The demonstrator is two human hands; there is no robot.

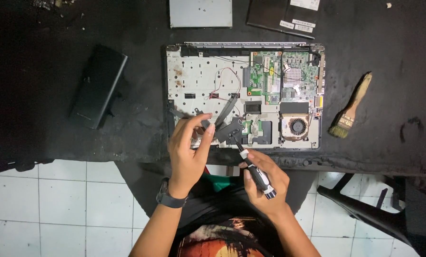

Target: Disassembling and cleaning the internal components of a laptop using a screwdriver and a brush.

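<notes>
1. The left hand (188, 150) pinches a black part (221, 124) between thumb and fingers, lifting it just above the near edge of the laptop (198, 76). A dark watch (169, 197) sits on that wrist.
2. The right hand (265, 183) wraps around a screwdriver (256, 173) with a black and white handle; its tip points far and left, toward the black part, and I cannot tell whether it touches.
3. The black part is long and angled, with a second arm running up and right over the laptop's pale metal plate. Thin red and black wires (225, 81) loop on the plate just beyond it.
4. The laptop lies opened up, keyboard gone, on a black table (46, 57). Its green board (282, 76) fills the far right section, and a round fan (297, 126) sits at the near right corner.
5. Right of the laptop, well apart, a brush (350, 109) with a wooden handle lies tilted, bristles nearer.
6. Left of the laptop, well apart, a black battery (97, 86) lies at a slant.
7. At the far edge, a grey drive (201, 13) lies beside a dark flat cover (282, 16) with white labels.
8. Nearer than the table, white floor tiles (55, 209) show on the left, and a black chair base (375, 209) on the right.
</notes>
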